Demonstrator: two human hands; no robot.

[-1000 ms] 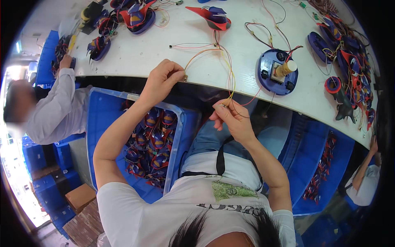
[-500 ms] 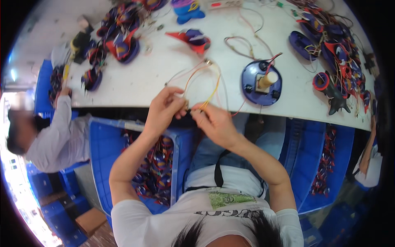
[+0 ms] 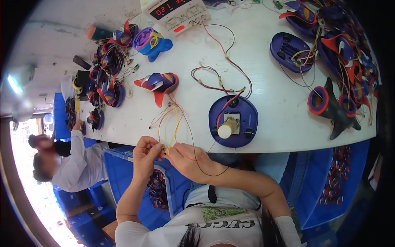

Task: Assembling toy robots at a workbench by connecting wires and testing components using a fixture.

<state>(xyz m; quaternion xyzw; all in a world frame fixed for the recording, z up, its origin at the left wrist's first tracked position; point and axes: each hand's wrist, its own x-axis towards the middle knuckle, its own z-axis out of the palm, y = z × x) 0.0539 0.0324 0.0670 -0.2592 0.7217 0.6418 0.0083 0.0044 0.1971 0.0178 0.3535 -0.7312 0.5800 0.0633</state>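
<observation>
At the near table edge, my left hand (image 3: 146,158) is closed in a pinch on a small circuit board (image 3: 163,149). My right hand (image 3: 191,162) is closed beside it, fingertips on thin yellow wires (image 3: 177,127) that run to the board. A dark wire loops over the back of this hand. The wires lead up to a red and purple toy shell (image 3: 162,84) lying on the table. Right of my hands sits a round purple base (image 3: 245,113) with a cream cylinder (image 3: 227,129) standing on it and red and black leads attached.
A white bench power supply (image 3: 177,18) stands at the back, near a blue and purple toy part (image 3: 152,43). Wired toy parts are heaped left (image 3: 108,61) and right (image 3: 349,57). Blue bins (image 3: 119,173) flank my lap. Another person (image 3: 68,162) works at far left.
The view has shifted, bringing the power supply into sight and the table lower in the picture. My hands stay together at the wires, with the right fingers now closer to the left.
</observation>
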